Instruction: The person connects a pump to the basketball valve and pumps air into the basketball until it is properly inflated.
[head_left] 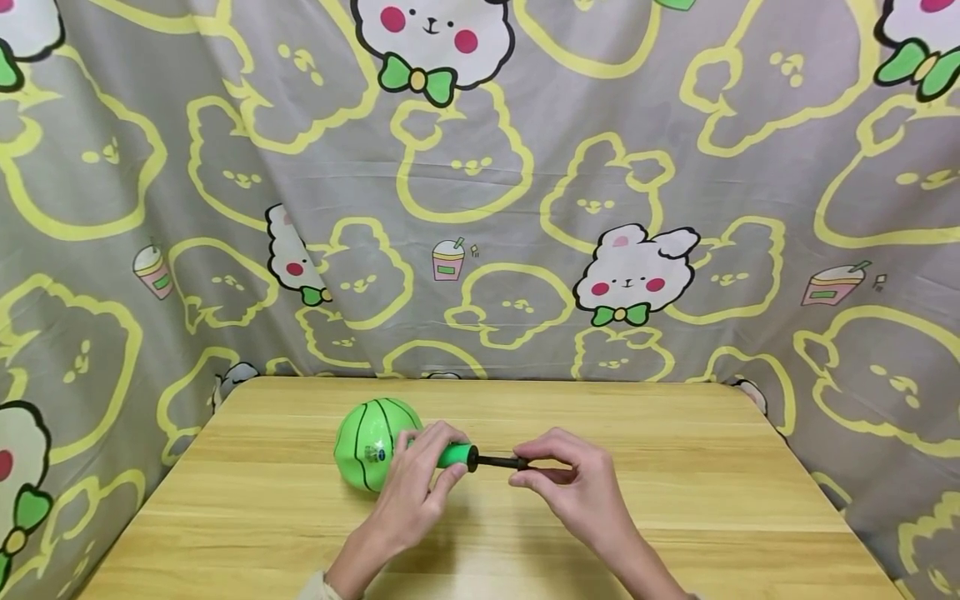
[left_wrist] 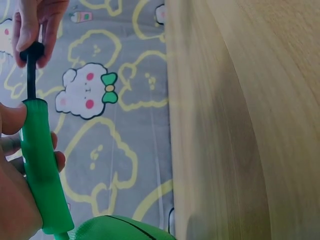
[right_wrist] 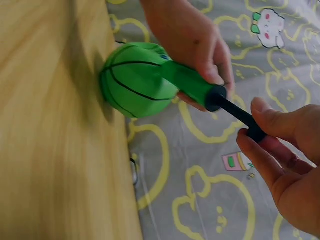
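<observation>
A green ball (head_left: 367, 442) with black lines rests on the table, its surface dented in the right wrist view. My left hand (head_left: 420, 483) grips the green barrel of a small hand pump (left_wrist: 42, 165), whose near end meets the ball's right side. Thumb and fingers of my right hand (head_left: 573, 475) pinch the black handle (right_wrist: 256, 133) at the other end. The thin black rod (head_left: 497, 461) between barrel and handle is drawn partly out. How the pump's tip joins the ball is hidden behind the left hand in the head view.
The light wooden table (head_left: 675, 517) lies under both hands. Behind it and at its sides hangs a grey curtain (head_left: 510, 242) printed with yellow outlines and white rabbits.
</observation>
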